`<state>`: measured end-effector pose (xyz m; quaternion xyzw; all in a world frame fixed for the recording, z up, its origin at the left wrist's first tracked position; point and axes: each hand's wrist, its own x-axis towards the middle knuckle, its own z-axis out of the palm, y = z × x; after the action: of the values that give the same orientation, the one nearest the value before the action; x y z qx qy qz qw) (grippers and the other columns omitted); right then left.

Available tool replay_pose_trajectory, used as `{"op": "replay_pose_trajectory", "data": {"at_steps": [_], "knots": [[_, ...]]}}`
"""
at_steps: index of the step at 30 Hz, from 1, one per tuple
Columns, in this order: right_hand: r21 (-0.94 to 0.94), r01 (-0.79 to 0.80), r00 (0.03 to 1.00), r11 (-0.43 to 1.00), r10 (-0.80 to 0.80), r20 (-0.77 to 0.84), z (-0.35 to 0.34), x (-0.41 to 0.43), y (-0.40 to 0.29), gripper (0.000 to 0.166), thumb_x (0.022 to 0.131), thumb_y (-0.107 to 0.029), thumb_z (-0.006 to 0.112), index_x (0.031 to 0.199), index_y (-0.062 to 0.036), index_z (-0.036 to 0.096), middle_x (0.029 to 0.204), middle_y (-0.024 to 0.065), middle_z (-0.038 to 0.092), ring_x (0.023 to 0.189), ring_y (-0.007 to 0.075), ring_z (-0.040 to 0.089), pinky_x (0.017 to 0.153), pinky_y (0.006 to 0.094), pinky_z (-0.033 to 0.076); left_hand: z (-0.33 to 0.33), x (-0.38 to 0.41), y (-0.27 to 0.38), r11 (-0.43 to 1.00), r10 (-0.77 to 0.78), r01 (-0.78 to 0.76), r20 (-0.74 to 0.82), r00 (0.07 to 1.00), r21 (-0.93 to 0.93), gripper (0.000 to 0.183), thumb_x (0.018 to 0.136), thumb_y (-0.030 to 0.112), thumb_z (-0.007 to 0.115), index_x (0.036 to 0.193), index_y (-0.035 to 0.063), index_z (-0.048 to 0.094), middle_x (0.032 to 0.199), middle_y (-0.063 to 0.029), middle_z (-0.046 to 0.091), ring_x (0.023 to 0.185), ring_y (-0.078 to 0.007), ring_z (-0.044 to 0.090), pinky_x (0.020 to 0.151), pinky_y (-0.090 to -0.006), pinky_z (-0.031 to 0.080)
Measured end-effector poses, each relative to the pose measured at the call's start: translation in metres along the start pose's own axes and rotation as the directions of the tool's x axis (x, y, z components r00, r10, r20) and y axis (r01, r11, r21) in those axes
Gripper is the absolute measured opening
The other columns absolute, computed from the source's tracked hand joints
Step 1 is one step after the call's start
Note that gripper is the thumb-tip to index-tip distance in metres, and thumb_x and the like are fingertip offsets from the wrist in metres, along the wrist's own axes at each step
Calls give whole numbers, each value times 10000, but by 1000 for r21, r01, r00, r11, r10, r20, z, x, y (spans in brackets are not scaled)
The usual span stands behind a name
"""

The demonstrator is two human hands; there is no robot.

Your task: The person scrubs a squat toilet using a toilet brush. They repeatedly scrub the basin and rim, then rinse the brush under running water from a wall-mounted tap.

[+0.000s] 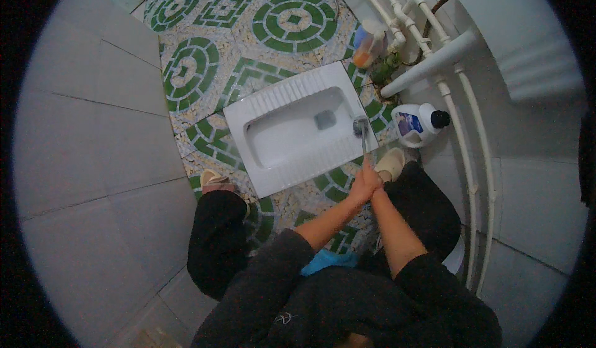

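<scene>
A toilet brush point(364, 142) has its grey bristle head on the right end of the white ceramic squat toilet point(274, 180), over the rim beside the basin. My left hand point(361, 186) is closed around the brush handle. Pressed up against it, my right hand point(375, 183) is also closed at the handle's lower end. The fingers of both hands overlap, so part of the grip is hidden. A dark square drain opening point(325, 120) shows inside the basin, toward its right end.
White cleaner bottle point(409, 123) with a black cap stands right of the toilet. White pipes point(470, 161) run along the right wall, near a slanted thick pipe point(428, 64). Another bottle point(368, 45) and a green object point(385, 68) sit behind. My shoes point(391, 161) flank the toilet on patterned tiles.
</scene>
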<state>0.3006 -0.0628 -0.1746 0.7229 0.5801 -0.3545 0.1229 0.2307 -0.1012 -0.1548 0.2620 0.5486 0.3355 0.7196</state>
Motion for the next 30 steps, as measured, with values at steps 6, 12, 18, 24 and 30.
{"op": "replay_pose_trajectory", "data": {"at_steps": [6, 12, 18, 24, 30], "knots": [[95, -265, 963, 959, 268, -11, 60, 49, 66, 542, 792, -358, 377, 1243, -132, 178, 884, 199, 543, 799, 325, 536, 722, 424, 395, 20, -8, -7, 997, 77, -77, 5, 997, 12, 628, 649, 349, 600, 1069, -42, 346, 1017, -194, 451, 958, -283, 447, 796, -351, 359], [92, -128, 989, 988, 120, 83, -46, 33, -54, 561, 799, -479, 245, 1209, -96, 251, 975, 197, 517, 913, 320, 495, 834, 412, 327, -15, 0, 104, 999, -29, 33, -100, 995, 42, 583, 655, 335, 602, 1040, -36, 368, 978, -182, 475, 902, -255, 475, 748, -342, 389], [-9, -102, 994, 995, 102, 40, -4, 21, -14, 599, 756, -241, 437, 1256, -117, 132, 843, 205, 546, 761, 341, 534, 668, 403, 421, -9, -20, 76, 999, 23, -22, -28, 999, 32, 506, 662, 250, 587, 1042, -22, 394, 939, -136, 502, 842, -239, 501, 744, -328, 393], [-15, 10, 985, 1000, -7, 173, 8, 25, 8, 568, 778, -235, 410, 1245, -72, 132, 884, 189, 547, 811, 322, 537, 682, 393, 423, -4, -22, 70, 994, 22, -21, -7, 1000, 111, 552, 658, 301, 590, 1058, -18, 383, 986, -153, 482, 891, -259, 488, 762, -343, 382], [45, 7, 1000, 999, -7, -1, -66, 45, -62, 591, 759, -204, 438, 1244, -62, 132, 861, 202, 547, 760, 332, 541, 651, 402, 424, -23, 42, 86, 993, 47, -42, -39, 998, 114, 673, 651, 402, 607, 1115, -4, 337, 1044, -168, 457, 911, -258, 484, 781, -339, 383]]}}
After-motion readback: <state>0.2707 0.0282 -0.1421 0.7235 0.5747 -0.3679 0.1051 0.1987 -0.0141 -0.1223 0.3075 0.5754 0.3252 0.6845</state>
